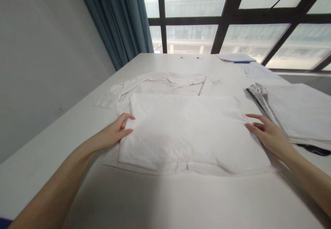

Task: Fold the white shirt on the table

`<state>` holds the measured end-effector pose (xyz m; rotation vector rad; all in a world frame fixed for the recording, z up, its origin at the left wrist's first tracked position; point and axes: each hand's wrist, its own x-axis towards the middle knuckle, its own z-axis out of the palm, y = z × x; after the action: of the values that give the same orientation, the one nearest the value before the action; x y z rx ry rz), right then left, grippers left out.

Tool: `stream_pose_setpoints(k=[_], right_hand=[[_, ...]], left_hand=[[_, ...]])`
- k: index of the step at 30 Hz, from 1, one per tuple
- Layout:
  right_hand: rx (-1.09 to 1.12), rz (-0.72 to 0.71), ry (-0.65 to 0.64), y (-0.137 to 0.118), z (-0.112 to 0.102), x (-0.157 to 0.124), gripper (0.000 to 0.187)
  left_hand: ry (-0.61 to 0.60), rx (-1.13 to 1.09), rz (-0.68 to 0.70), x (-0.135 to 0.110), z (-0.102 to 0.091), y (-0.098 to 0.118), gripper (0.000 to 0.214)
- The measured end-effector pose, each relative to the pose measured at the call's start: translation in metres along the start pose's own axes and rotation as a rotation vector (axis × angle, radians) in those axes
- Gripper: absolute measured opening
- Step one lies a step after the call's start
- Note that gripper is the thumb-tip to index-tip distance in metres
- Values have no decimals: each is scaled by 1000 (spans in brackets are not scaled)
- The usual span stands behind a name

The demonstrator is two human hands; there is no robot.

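A white shirt (181,129) lies on the white table in front of me, its body folded into a broad, roughly rectangular panel with light creases. Beyond the panel, a rumpled sleeve-like part (155,79) stretches to the left. My left hand (117,130) grips the panel's left edge, thumb and forefinger showing on the cloth and the other fingers partly hidden. At the opposite edge, my right hand (266,132) holds the cloth with thumb and forefinger slightly apart and the rest curled. Layered hems show along the near side.
To the right is a stack of folded white cloth (302,108) with something black (314,149) under it. Papers (236,57) and a blue pen (241,62) lie at the table's (165,201) far right. A wall, a blue curtain (124,18) and windows surround it.
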<state>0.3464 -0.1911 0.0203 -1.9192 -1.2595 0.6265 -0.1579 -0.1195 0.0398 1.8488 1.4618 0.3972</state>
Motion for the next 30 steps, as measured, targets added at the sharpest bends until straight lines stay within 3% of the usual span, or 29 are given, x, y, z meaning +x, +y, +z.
stream_pose_setpoints(k=[4,10,12,14,16,17,19,22,26,30], right_hand=[[-25,4,12,2,0,1,59],[-146,-19,-32,7,-3,5,58],[-211,-75,1,8,-1,6,59],[-324,-174,75,7,1,4,60],[-485,-334,181,3,6,-3,59],[-548,-438,219,0,9,-8,57],[-586,-652,210,-8,16,-21,49],[-526,-893,-37,-19,28,-41,39],[-563,-1032,-399,-24,42,-56,46],[-629,-1038,-529,-23,44,-55,52]], left_hand=[[-46,35,-1,-3,-4,4,47],[-1,147,37,0,-2,-2,41],[116,277,51,2,2,-2,33],[323,436,83,3,9,3,22],[465,523,211,2,22,12,14],[467,530,328,1,30,18,15],[348,523,601,-3,46,29,19],[95,546,841,-12,69,43,26],[-160,599,859,-22,82,49,48],[-238,574,847,-23,85,46,61]])
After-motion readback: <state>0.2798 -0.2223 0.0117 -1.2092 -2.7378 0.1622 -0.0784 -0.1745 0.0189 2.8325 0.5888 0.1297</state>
